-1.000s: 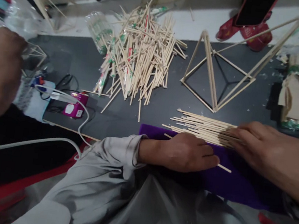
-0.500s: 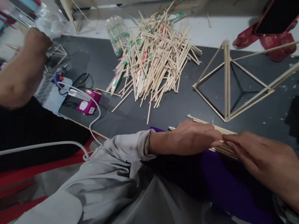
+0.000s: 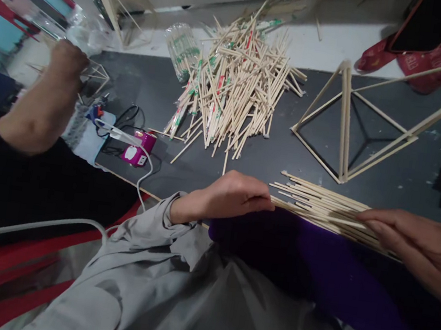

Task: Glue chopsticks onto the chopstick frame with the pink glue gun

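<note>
Several thin wooden sticks (image 3: 321, 200) lie side by side along the near edge of the dark table (image 3: 278, 162), above a purple cloth (image 3: 325, 265). My left hand (image 3: 243, 196) is closed at the left end of a stick beside this row. The fingers of my right hand (image 3: 409, 238) pinch a stick near the row's right part. A single pale stick stretches between the two hands, over the others. Beyond the row stands a frame of joined sticks (image 3: 346, 122).
A large heap of sticks (image 3: 239, 86) lies beyond my left hand, with a plastic-wrapped bundle (image 3: 182, 51) beside it. A pink power adapter (image 3: 139, 149) and white cable are at left. Another person's arm (image 3: 44, 104) reaches in. Red object (image 3: 426, 70) at the far right.
My hands, close together before, have moved apart, the left one leftward and the right one rightward. More of the stick row shows between them. The view has shifted slightly.
</note>
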The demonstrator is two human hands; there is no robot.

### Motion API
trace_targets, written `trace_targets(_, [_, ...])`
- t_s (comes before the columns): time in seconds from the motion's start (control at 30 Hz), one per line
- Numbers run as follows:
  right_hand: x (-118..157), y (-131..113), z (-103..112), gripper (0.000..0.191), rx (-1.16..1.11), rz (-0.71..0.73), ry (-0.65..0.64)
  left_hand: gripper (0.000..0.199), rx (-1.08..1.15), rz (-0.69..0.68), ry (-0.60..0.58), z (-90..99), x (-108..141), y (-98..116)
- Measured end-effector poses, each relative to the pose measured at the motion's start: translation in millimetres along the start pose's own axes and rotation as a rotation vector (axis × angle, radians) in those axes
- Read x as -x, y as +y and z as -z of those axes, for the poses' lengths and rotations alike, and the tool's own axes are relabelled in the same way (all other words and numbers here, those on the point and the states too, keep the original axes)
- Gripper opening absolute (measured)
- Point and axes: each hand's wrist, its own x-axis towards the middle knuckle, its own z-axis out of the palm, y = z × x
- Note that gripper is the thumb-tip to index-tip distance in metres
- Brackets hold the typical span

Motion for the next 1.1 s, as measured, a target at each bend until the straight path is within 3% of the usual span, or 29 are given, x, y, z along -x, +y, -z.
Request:
trace_targets(0.1, [-7.3,-4.6,2.4,0.026,-0.021,0.014,0.007,0.021,0.144,0.224,-0.031,4.2,-0.4,0.4])
trace_targets(0.23, [-18.3,-13.9,8.4,0.026,-0.064,0.006,0.003,0.022,0.581,0.536,-0.013,-0.3,-6.0,0.1])
trace_targets(0.37, [-21.9,-18.0,9.1,0.028,-0.121,0.001,-0.052,0.026,0.943,0.554,0.051,-13.5,-10.4,-6.3])
trace_targets(0.47, [-19.1,-15.5,6.8,0.029,-0.127,0.026,-0.09,0.029,0.999,0.512,0.077,-22.6,-9.6,-12.2])
trace_targets(0.57, [-15.6,-10.3,2.4,0.033,-0.042,0.073,-0.07,0.033,0.803,0.443,-0.021,-26.1,-5.1,-15.1])
trace_targets(0.67, [-12.2,-4.9,-5.5,0.033,0.089,0.103,-0.058,0.039,0.433,0.296,-0.1,-22.1,-1.3,-13.8])
trace_targets(0.8, [-7.0,-2.2,-13.9,0.027,0.193,0.087,-0.109,0.034,-0.183,0.194,0.037,-6.2,-6.6,-14.4])
trace_targets(0.87, [-5.3,-4.2,-13.9,0.025,0.247,0.067,-0.116,0.032,-0.458,0.254,0.168,4.2,-14.6,-19.1])
trace_targets(0.97, [-5.3,-9.9,-10.2,0.026,0.269,0.045,-0.106,0.035,-0.776,0.458,0.285,18.1,-29.2,-30.1])
trace_targets(1.1, [-6.1,-14.8,-8.9,0.025,0.238,0.029,-0.085,0.037,-0.939,0.654,0.19,27.8,-40.1,-45.0])
